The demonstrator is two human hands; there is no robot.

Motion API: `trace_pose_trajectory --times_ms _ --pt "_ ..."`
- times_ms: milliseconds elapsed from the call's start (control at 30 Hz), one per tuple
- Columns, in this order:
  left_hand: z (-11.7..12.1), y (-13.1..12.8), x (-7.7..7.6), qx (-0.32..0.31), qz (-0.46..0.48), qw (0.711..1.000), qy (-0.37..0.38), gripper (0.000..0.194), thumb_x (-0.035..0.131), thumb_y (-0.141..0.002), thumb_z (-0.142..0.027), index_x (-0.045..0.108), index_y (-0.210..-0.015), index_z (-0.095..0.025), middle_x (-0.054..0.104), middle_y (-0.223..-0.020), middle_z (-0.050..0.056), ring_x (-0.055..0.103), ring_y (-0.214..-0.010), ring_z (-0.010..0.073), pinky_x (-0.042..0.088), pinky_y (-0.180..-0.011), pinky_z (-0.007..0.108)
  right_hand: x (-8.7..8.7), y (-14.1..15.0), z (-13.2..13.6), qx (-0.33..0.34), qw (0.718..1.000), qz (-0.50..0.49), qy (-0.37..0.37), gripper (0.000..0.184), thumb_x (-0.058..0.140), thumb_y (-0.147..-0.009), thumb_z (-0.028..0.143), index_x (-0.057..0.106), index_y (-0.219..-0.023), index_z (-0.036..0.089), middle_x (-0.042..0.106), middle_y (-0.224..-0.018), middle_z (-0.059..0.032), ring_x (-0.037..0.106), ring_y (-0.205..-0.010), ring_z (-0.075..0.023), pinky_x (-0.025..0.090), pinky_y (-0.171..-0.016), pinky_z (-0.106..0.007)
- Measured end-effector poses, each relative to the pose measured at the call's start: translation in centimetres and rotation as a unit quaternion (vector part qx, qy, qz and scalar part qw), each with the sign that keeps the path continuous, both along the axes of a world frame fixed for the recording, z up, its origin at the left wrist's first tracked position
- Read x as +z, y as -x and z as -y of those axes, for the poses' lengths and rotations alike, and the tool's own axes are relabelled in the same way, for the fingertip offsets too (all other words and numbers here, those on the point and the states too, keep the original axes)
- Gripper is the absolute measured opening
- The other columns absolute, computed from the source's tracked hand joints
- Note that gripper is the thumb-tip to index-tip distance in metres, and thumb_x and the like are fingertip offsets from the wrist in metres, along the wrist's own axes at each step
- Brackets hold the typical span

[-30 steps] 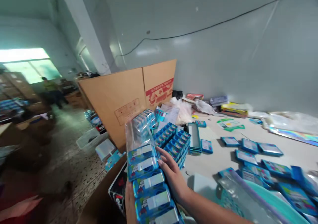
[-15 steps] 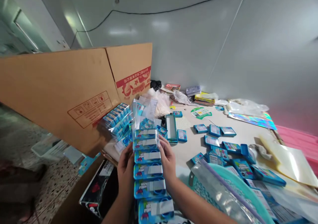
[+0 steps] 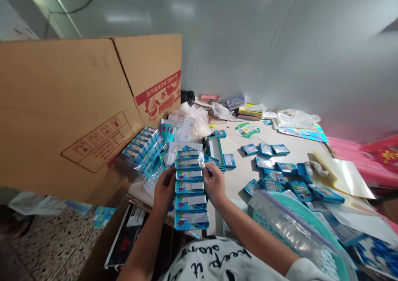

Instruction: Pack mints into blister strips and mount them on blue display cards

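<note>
A row of small blue printed boxes (image 3: 190, 200) stretches from the table's edge toward my body, with clear plastic over its far end. My left hand (image 3: 164, 189) grips the left side of the row, its fingers curled and partly hidden. On the opposite side, my right hand (image 3: 214, 183) presses its thumb and fingers against the row near the far end. Beyond the hands, a clear pack of blue boxes (image 3: 143, 148) leans by the cardboard carton. An open blue tray (image 3: 215, 150) lies just past my right hand.
A large cardboard carton (image 3: 93, 90) rises at the left. Loose blue boxes (image 3: 273, 175) are scattered on the table (image 3: 236, 185) to the right. A turquoise basket (image 3: 326, 231) with a clear plastic bag (image 3: 289, 218) over it stands beside my right arm. Plastic wrap lies along the wall.
The row of boxes sits lower and farther from the camera, and its near end now shows. The clear plastic at its far end no longer stands up tall. Both hands still hold the row.
</note>
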State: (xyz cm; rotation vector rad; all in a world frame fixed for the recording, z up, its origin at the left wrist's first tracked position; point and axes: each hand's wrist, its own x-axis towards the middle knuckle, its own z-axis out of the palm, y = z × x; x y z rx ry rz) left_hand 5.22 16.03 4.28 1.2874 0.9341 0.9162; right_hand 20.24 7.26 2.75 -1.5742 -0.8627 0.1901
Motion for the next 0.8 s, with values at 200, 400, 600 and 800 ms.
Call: trace_pose_trajectory --times_ms 200,400,600,800 --pt "-1.3 1.2 -1.1 -0.050 -0.186 0.949 -0.251 0.018 0.060 -0.085 -0.031 0.070 -0.095 -0.020 0.073 -0.091 0.007 0.066 -0.085 0.0239 0.050 -0.076 0.033 -0.5 -0.1 0.7 -0.006 0.999 0.020 0.040 0.020 0.052 -0.094 0.029 0.066 -0.081 0.022 0.067 -0.089 -0.0065 0.063 -0.083 -0.0211 0.050 -0.075 -0.033" --pt "-1.5 3.0 -1.8 -0.103 -0.194 0.928 -0.301 0.017 0.055 -0.089 -0.033 0.067 -0.087 -0.021 0.070 -0.084 0.007 0.065 -0.080 0.0234 0.050 -0.073 0.033 0.4 1.0 2.9 0.003 0.997 0.073 0.033 0.017 0.050 -0.093 0.024 0.061 -0.081 0.022 0.062 -0.081 -0.0044 0.060 -0.075 -0.0189 0.049 -0.068 -0.031" --pt "0.3 7.0 -2.2 -0.197 -0.206 0.921 -0.264 0.018 0.053 -0.092 -0.031 0.070 -0.091 -0.025 0.073 -0.096 0.007 0.068 -0.088 0.0237 0.054 -0.077 0.033 1.4 2.7 7.3 0.058 0.986 0.151 0.040 0.016 0.049 -0.094 0.015 0.059 -0.083 0.023 0.060 -0.075 -0.0042 0.058 -0.067 -0.0162 0.050 -0.060 -0.027" --pt "3.5 9.1 -2.9 -0.129 -0.151 0.966 -0.165 0.030 0.052 -0.090 -0.048 0.076 -0.083 -0.032 0.076 -0.089 0.003 0.069 -0.088 0.0259 0.056 -0.082 0.038 1.7 2.3 9.9 0.162 0.955 0.233 0.081 0.021 0.050 -0.092 0.011 0.065 -0.102 0.022 0.068 -0.082 -0.0079 0.063 -0.071 -0.0175 0.053 -0.063 -0.028"
